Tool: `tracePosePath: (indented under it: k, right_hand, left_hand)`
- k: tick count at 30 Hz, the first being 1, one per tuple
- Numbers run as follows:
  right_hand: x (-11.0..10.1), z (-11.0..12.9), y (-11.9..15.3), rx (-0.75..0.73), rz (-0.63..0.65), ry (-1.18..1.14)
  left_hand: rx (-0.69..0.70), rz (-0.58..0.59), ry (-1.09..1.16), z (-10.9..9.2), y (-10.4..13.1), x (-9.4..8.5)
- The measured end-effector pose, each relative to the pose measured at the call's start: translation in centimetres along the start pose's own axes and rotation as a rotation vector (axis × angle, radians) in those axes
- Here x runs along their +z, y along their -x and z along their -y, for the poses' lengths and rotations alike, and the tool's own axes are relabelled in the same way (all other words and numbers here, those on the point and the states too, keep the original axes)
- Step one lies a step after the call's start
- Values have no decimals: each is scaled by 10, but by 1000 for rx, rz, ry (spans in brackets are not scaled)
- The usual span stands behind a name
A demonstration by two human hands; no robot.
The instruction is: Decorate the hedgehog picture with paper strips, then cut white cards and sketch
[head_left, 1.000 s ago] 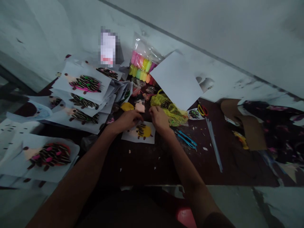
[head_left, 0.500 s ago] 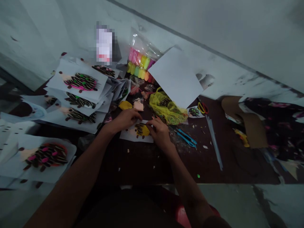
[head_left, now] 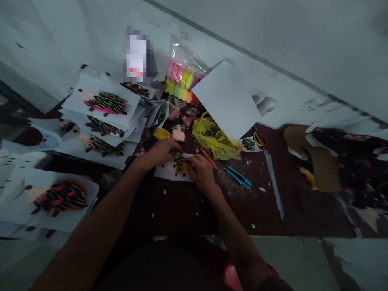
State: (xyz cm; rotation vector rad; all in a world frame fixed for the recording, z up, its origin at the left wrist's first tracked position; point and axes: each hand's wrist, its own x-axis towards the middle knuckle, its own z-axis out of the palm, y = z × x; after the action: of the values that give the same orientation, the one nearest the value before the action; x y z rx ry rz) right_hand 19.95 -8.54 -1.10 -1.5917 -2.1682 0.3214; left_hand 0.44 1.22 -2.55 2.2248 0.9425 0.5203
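On the dark table in front of me lies a small white sheet (head_left: 163, 173) bearing a hedgehog figure (head_left: 179, 165). Its body is yellow clay, partly covered with dark striped pieces that look like sunflower seeds. My left hand (head_left: 163, 152) rests at the sheet's upper left, fingers curled in; whatever the fingertips hold is hidden. At the yellow body's right side, my right hand (head_left: 200, 169) is bent in a pinch, its fingertips over the clay. Anything between them is too small to make out. A yellow plastic bag (head_left: 224, 143) with dark seeds inside sits just beyond.
Finished-looking hedgehog pictures (head_left: 106, 103) are piled at the left. Clay tubs in a clear bag (head_left: 182, 81) stand behind, beside a leaning white sheet (head_left: 228, 99). An orange tool (head_left: 209, 158), blue cutter (head_left: 239, 177), scissors (head_left: 259, 138) and clear sticks (head_left: 273, 184) lie to the right.
My right hand has shifted slightly left and down over the yellow clay, uncovering the orange tool behind it. My left hand stays nearly in place; the whole view has drifted slightly.
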Motion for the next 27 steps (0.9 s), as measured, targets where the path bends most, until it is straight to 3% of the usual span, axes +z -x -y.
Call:
tracePosePath:
  k: [27]
  right_hand:
    - [-4, 15, -10, 0, 190, 299]
  left_hand:
    - [-44, 25, -57, -8, 0, -2]
